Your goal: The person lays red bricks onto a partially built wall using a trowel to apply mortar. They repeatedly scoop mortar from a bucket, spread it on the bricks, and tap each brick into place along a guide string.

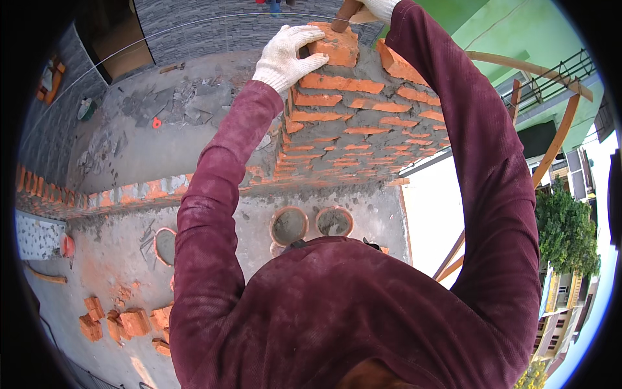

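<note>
My left hand [285, 55], in a white knit glove, rests on an orange brick [337, 47] lying on top of a tall brick pillar [350, 123] with grey mortar joints. My right hand [378, 9], also gloved, is at the top edge of the view, shut on a wooden tool handle [345, 14] just above that brick. The tool's working end is out of sight. Both arms wear dark red sleeves and reach up over the pillar.
Two round pans of grey mortar [289, 225] [334, 222] stand on the concrete slab at the pillar's foot, a third pan [165, 245] to the left. Loose bricks [123, 322] lie lower left. A low brick course [97, 198] runs left. The slab's open edge [405, 220] drops off on the right.
</note>
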### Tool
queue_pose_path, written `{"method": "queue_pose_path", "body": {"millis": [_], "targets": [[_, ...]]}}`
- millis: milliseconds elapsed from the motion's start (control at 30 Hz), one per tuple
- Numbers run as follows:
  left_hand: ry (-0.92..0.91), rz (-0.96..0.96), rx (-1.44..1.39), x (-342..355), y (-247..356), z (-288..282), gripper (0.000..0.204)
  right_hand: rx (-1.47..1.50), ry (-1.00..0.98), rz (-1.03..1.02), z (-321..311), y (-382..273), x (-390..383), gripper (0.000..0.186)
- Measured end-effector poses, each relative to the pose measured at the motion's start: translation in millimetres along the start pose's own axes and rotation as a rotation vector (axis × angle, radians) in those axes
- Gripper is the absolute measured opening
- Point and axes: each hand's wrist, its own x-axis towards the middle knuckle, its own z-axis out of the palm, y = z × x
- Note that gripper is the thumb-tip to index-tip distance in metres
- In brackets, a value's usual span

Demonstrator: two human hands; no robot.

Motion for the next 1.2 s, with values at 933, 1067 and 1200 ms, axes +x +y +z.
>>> {"method": "queue_pose_path", "body": {"millis": [933,1067,1200], "targets": [[0.209,-0.490,-0.219,-68.6,58.4,-63.5,0.059,0.086,0.047,0.334,13.5,141.6,-388.1,0.029],[0.405,-0.990,-0.157,-170.1,97.2,-44.1,0.061,0.199,-0.137,0.093,51.2,126.4,-386.0,0.038],[-0.116,-1.332,-0.219,-276.6,166.0,8.9,0.060,0.225,-0.135,0.097,61.3,141.9,-328.0,0.036]]}}
